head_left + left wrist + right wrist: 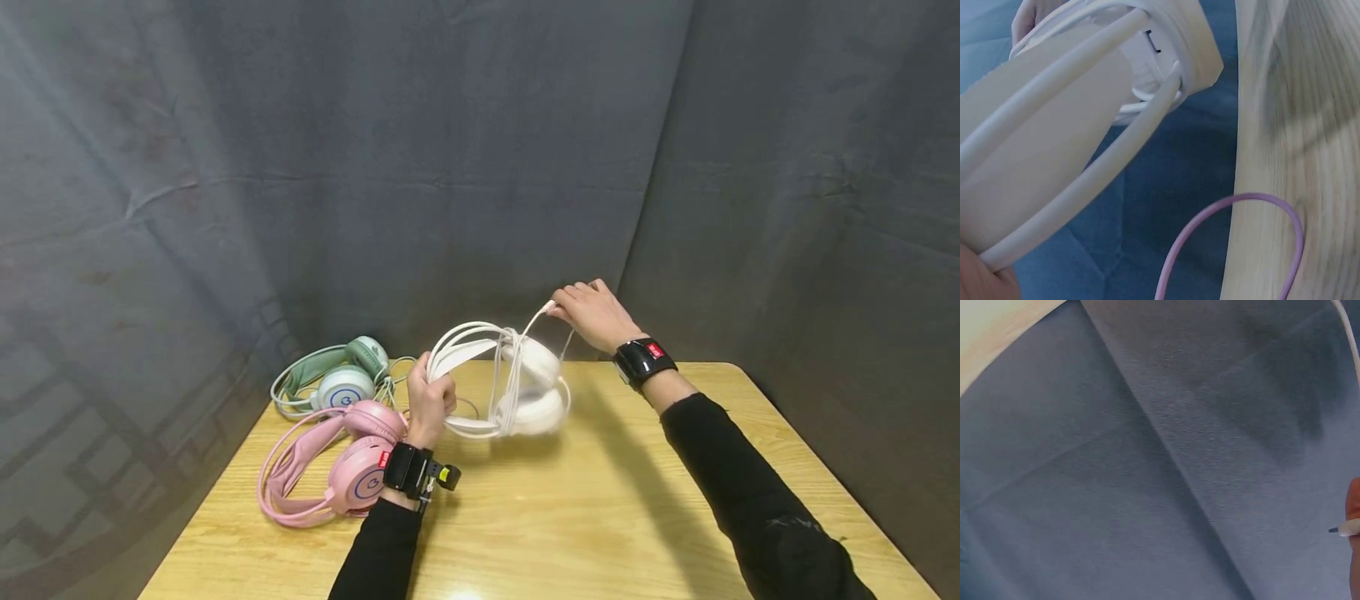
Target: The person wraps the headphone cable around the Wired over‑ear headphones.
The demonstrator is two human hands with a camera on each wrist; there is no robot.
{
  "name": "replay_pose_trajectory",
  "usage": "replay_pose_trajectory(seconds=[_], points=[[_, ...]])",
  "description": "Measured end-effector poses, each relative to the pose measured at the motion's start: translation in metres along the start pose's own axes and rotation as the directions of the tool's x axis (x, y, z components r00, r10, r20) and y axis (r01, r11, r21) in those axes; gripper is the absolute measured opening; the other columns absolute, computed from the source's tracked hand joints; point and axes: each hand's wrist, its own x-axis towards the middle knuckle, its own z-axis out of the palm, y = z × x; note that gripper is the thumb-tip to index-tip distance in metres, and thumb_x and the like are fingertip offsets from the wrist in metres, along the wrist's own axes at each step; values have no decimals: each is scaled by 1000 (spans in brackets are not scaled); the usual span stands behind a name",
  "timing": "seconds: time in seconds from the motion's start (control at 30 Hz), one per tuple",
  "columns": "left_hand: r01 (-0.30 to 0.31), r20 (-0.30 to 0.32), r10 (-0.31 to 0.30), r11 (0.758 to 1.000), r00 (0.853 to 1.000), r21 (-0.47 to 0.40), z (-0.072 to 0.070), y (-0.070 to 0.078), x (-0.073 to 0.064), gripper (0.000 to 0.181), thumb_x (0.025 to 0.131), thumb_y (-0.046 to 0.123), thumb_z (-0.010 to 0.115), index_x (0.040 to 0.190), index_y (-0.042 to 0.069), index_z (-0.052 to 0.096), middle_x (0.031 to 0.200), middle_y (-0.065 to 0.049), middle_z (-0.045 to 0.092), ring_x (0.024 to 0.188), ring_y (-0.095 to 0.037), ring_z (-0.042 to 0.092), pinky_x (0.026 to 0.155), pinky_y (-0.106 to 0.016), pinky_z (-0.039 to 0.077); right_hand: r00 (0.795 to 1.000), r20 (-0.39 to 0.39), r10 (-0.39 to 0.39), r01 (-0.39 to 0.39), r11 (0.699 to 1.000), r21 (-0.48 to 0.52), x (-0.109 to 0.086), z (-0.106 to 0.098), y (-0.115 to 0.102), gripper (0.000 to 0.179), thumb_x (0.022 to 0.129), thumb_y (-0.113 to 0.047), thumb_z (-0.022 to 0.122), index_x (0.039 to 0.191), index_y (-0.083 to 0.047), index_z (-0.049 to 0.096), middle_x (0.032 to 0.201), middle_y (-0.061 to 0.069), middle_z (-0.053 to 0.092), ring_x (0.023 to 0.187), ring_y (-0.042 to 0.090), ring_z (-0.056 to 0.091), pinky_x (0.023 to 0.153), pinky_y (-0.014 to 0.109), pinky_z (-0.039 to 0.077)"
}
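Observation:
White headphones (531,412) are held up over the table, tilted sideways, ear cups to the right. My left hand (429,404) grips them by the headband, whose twin white rods and broad strap (1041,119) fill much of the left wrist view. A white cable (512,383) is wound in several turns across the headphones beside the ear cups. Higher up and to the right, my right hand (592,315) pinches the cable's free part. A small white plug (1350,527) with a dark tip pokes out by its fingers at the right wrist view's edge.
Pink headphones (356,477) lie on the left of the wooden table (540,533), close by my left wrist. Behind them are green headphones (341,388). A pink cable (1235,198) loops up in the left wrist view. Grey cloth (450,167) hangs around the table's back and sides.

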Motion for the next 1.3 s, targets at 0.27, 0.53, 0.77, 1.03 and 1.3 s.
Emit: replay_pose_trajectory(seconds=[0.27,0.53,0.77,1.03,1.3], points=[[25,126,-31,998,992,53,-3,0,-1,26,64,-8,40,86,6,40,45,9,32,34,-5,26,31,-22,17,1000,-10,21,-20,998,54,-1,1,5,14,101,-26,53,93,-14,51,75,1,51,68,21,52,63,35,38],[37,187,-52,996,981,83,-3,-3,-4,27,66,-8,41,90,5,42,46,9,32,35,-5,27,32,-22,19,998,3,61,-60,969,241,2,6,-7,9,102,-22,52,95,-17,53,75,-2,43,66,14,41,59,28,38],[28,220,-51,994,974,108,-4,-3,-5,29,66,-7,42,94,2,44,47,9,33,35,-5,27,32,-22,20,996,-86,30,-6,963,271,10,12,-12,10,99,-20,57,96,-11,61,76,2,49,66,16,42,58,29,38],[27,295,-48,997,954,76,-4,-1,-5,31,68,-8,41,97,0,44,47,9,34,36,-5,28,32,-22,21,997,-27,74,-70,989,128,8,9,-8,34,101,-43,47,79,-16,51,70,-1,43,59,15,42,49,29,33],[70,336,17,967,942,-245,-6,-1,-1,32,68,-7,37,93,10,46,51,7,27,36,-7,17,31,-27,9,982,111,152,-171,968,184,-6,20,-2,30,104,-36,42,119,-20,63,88,1,64,78,22,63,65,41,52]])
